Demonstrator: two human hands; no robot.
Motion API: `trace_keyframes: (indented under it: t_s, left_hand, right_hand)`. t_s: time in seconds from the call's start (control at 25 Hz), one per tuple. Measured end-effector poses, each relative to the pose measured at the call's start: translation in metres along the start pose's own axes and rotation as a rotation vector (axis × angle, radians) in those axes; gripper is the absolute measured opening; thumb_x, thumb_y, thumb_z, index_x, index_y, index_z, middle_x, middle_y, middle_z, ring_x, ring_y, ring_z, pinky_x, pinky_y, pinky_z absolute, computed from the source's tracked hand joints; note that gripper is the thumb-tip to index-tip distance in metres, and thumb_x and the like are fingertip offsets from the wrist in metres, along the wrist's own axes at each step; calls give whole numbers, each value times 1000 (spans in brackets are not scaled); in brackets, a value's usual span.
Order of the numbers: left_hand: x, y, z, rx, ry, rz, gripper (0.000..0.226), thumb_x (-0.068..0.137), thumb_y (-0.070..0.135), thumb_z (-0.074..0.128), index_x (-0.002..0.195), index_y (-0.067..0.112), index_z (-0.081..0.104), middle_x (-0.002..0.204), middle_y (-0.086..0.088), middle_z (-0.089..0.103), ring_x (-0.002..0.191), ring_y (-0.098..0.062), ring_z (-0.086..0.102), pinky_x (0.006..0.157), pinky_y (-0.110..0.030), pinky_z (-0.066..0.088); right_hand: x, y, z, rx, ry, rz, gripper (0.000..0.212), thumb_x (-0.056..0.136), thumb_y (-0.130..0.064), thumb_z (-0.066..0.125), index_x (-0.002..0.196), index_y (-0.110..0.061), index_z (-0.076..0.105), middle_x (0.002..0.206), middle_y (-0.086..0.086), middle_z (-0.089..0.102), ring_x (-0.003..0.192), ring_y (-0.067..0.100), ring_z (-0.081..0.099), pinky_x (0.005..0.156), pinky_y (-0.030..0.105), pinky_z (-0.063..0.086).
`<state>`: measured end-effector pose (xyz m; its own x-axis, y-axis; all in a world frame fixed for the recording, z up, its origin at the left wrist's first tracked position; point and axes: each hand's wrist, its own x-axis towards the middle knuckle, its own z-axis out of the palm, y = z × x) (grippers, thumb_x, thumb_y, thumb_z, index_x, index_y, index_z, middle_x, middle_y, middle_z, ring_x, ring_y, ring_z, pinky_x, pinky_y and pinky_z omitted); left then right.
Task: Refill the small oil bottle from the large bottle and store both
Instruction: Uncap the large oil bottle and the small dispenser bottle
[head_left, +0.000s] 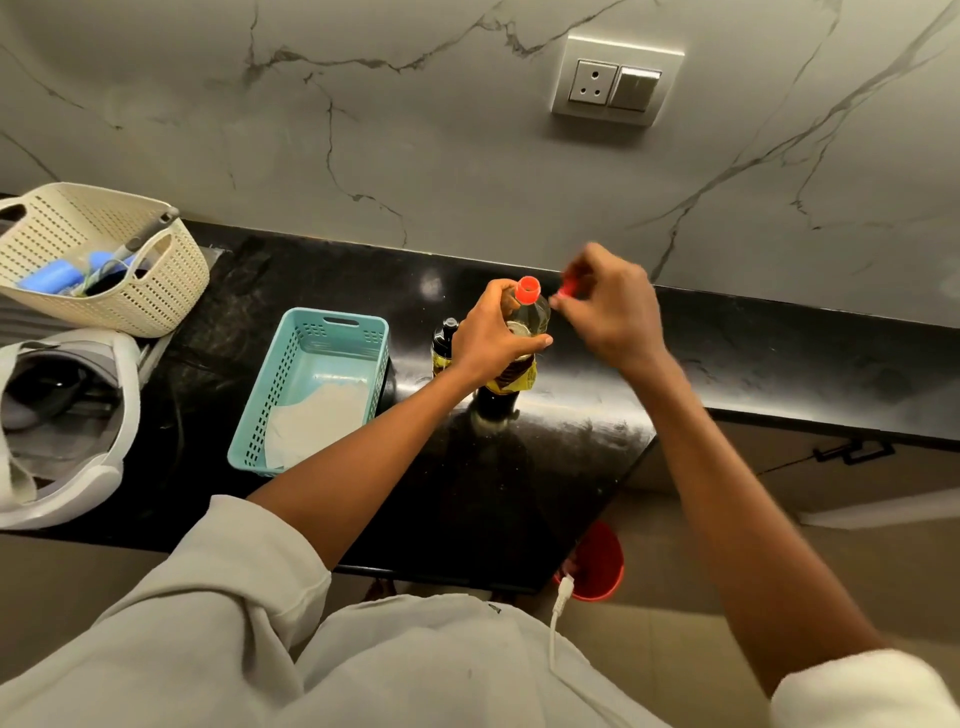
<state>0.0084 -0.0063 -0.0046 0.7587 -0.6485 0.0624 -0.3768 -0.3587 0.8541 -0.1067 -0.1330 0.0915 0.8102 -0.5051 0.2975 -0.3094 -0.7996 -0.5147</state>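
Now, left grip (493, 338) clasping the large oil bottle (540, 314) upright, right grip (608, 312) pinching its red cap (570, 286), park the cap before pouring.

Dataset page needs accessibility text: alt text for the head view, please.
A person's left hand grips the large oil bottle upright on a black countertop while the right hand pinches a red cap just beside the bottle's open red neck. A small dark bottle stands just left of it, beside a teal basket lined with white paper.
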Motion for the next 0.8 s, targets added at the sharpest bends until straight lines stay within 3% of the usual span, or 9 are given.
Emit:
trace_keyframes:
  t_s: [0.08,0.16,0.24,0.48,0.64,0.8]
  left_hand:
    - [-3,-1,-2,1,4,4,84,65,62,92,132,34,50,122,12,70,111,-17,70,88,-49,62]
    - [-7,-1,-3,-2,-3,10,84,66,61,92,133,32,50,124,11,70,112,-18,70,90,-49,62]
    - [-11,-2,-2,-5,-19,21,84,68,58,93,135,31,50,126,10,69,114,-19,69,91,-49,62]
    - [-16,-2,-1,-10,-36,34,85,71,57,92,139,30,48,130,8,68,117,-20,68,94,-51,62]
    - [-14,-5,0,-40,-60,35,89,66,65,90,137,34,47,130,10,67,118,-18,68,94,-51,62]
    - [-15,-12,0,-117,-102,5,94,61,71,89,136,36,45,132,9,64,121,-16,66,98,-49,61]
  right_hand:
    - [-52,32,31,167,32,248,20,84,-15,84,93,-13,66,85,1,71,77,19,68,66,32,56]
    - [-104,57,77,224,-55,452,20,82,-13,84,82,-15,64,79,2,70,77,25,69,68,38,56]
    - [-147,71,117,197,-133,543,21,84,-20,83,78,-17,63,77,0,68,74,23,68,68,43,57]
    - [-184,79,153,-56,-153,332,13,93,-28,79,93,-19,71,102,-5,68,101,19,59,66,37,56]
    - [-178,87,152,-68,-140,341,17,91,-30,81,93,-16,74,103,-3,64,100,19,59,66,31,52]
    - [-162,66,144,50,-41,310,24,90,-34,82,94,-17,66,104,-3,59,96,20,61,68,38,56]
